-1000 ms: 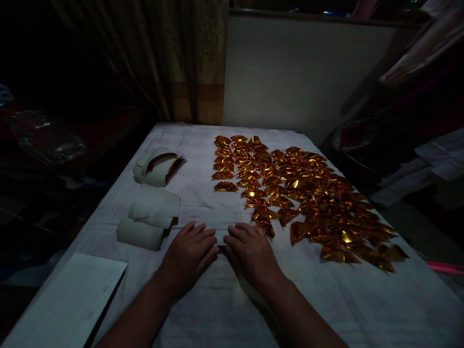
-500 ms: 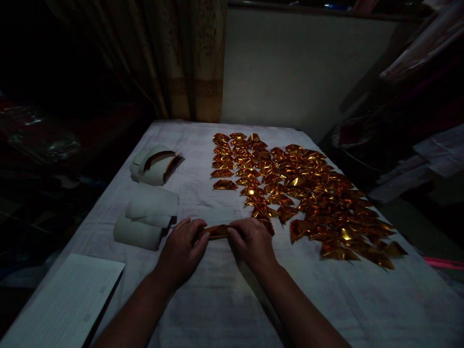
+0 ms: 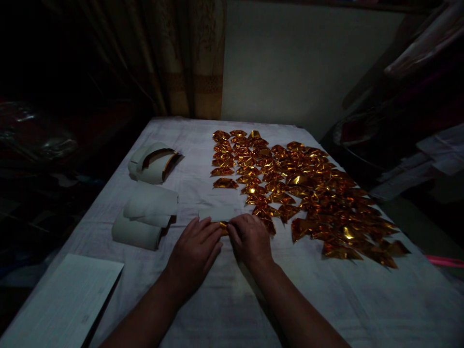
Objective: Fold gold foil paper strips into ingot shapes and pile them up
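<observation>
Between my hands lies a folded piece of gold foil paper [image 3: 224, 228], mostly hidden by fingers. My left hand [image 3: 197, 244] lies over its left part, fingers stretched out and pressed down flat. My right hand [image 3: 252, 237] is closed at the right end, thumb and fingers pinching it. A pale rectangle of paper [image 3: 216, 213] shows just beyond the fingertips; whether it joins the foil piece I cannot tell. Right of my right hand, folded gold foil ingots [image 3: 300, 181] spread over the table in rows and a dense pile.
Curled stacks of pale-backed paper [image 3: 150, 203] and gold-edged paper [image 3: 155, 163] sit on the left. A white flat box or pad [image 3: 68, 295] lies at the near left. The cloth-covered table [image 3: 188, 130] meets a curtain [image 3: 206, 58] and wall [image 3: 282, 63] behind.
My left hand has slid right and flattened over the foil piece, hiding more of it. My right hand stays at the right end. The view has shifted slightly.
</observation>
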{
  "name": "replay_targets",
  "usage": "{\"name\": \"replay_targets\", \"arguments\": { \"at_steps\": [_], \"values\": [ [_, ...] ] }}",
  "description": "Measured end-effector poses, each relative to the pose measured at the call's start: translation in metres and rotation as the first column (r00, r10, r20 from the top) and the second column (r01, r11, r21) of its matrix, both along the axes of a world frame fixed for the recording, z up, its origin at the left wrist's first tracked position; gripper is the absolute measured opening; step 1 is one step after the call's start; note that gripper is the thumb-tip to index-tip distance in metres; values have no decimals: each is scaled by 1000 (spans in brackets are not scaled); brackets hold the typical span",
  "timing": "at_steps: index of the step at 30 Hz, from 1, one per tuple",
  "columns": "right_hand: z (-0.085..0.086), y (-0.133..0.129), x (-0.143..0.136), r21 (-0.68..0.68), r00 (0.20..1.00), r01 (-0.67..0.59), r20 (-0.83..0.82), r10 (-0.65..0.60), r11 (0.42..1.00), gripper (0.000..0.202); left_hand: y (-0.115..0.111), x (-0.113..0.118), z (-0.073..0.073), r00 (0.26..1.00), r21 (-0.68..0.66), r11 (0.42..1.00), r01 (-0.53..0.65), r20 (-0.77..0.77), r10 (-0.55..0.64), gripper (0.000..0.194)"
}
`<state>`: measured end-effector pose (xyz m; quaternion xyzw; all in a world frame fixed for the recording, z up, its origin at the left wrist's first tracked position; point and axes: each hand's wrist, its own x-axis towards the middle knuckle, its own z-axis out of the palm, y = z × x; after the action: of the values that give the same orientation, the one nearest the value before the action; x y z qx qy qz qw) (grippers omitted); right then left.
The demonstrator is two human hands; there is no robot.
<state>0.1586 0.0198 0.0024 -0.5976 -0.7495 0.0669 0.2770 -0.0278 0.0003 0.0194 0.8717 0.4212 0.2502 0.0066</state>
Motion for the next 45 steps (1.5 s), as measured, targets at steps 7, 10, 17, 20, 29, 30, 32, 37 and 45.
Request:
{"name": "replay_targets", "arguments": {
  "at_steps": [7, 10, 17, 20, 29, 30, 32, 37, 45],
  "values": [
    [-2, -1, -2, 33, 999, 29, 46, -30, 999, 10, -10, 11, -10, 994, -18, 999, 28, -103, -29, 45],
    [-1, 0, -2, 22, 998, 29, 60, -30, 999, 11, -11, 9, -13, 994, -43, 999, 15, -104, -19, 48],
    [0, 0, -1, -25, 997, 31, 66, -30, 999, 14, -11, 7, -14, 994, -61, 998, 24, -109, -31, 51],
    [1, 0, -1, -34, 997, 25, 72, -23, 999, 14, -11, 7, -14, 995, -64, 997, 30, -95, -36, 50],
    [-5, 2, -1, 16, 998, 61, -12, -61, 998, 16, -11, 6, -16, 997, -101, 995, 22, -66, -29, 48],
    [-6, 1, -1, 42, 998, 60, -39, -58, 997, 19, -11, 6, -16, 997, -103, 994, 23, -66, -30, 48],
    [-7, -2, 2, 100, 996, 40, -77, -32, 994, 24, -11, 7, -17, 997, -100, 995, 18, -68, -25, 48],
    [-3, -20, 6, 167, 995, -98, 11, 98, 981, 28, -11, 8, -19, 998, -101, 995, 10, -56, -16, 48],
    [2, -32, 4, -44, 956, -208, 202, 213, 977, 42, -11, 7, -20, 998, -111, 993, 25, -56, -32, 49]
  ]
}}
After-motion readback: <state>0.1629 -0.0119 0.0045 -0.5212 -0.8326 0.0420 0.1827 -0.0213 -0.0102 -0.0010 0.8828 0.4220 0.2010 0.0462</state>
